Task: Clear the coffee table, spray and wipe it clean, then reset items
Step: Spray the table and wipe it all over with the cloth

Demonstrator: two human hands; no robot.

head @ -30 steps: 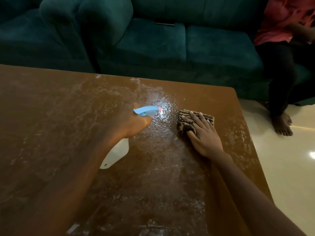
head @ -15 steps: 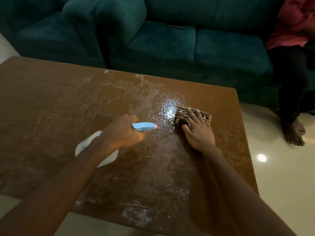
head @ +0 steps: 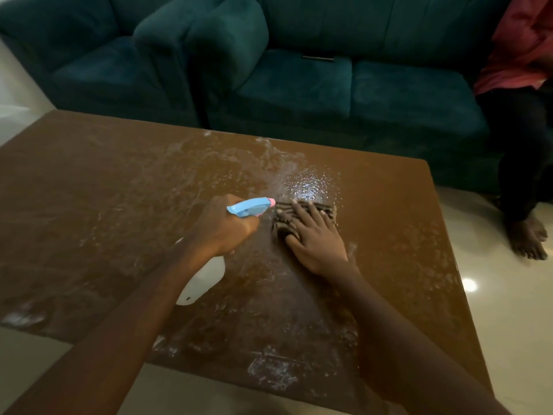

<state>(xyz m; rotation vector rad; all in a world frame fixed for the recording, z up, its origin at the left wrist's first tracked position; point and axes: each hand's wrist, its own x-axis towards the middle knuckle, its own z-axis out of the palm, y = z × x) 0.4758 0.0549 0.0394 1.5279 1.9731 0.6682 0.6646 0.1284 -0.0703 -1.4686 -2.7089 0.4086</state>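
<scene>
At counter centre: left hand gripped spray bottle, nozzle toward 2 o'clock, at wet patch. Right hand, fingers straight, pressed striped cloth at 3 o'clock of nozzle. Counter looked cleared and sprayed; wiping barely begun, reset left.

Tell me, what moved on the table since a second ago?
The left hand brought the spray bottle closer to the striped cloth; its nozzle now sits right beside it. The right hand stayed flat on the cloth; the left kept its grip.
</scene>
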